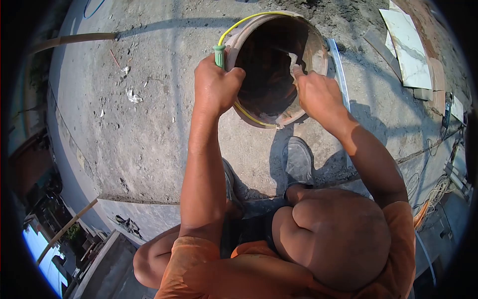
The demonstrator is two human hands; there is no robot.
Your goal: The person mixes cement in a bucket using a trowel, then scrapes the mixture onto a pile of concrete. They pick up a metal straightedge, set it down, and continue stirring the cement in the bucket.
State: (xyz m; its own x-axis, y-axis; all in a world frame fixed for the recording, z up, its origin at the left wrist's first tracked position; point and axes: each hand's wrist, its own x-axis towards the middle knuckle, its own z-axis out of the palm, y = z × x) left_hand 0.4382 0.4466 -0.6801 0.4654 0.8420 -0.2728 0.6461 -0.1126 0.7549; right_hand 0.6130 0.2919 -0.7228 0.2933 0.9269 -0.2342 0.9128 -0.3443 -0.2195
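A round bucket with a dark inside stands on the rough concrete, its mouth facing me. A yellow handle with a green grip runs along its left side. My left hand is closed round the green grip at the left rim. Over the right part of the bucket's mouth, my right hand is closed on a tool with a pale, smeared part. The rest of that tool is lost in the dark inside. Pale residue marks the bucket's inner wall.
A metal straight bar lies right of the bucket. Marbled tile pieces are at the upper right. Wooden poles lie at the left, white scraps on the concrete. My shoe is just below the bucket.
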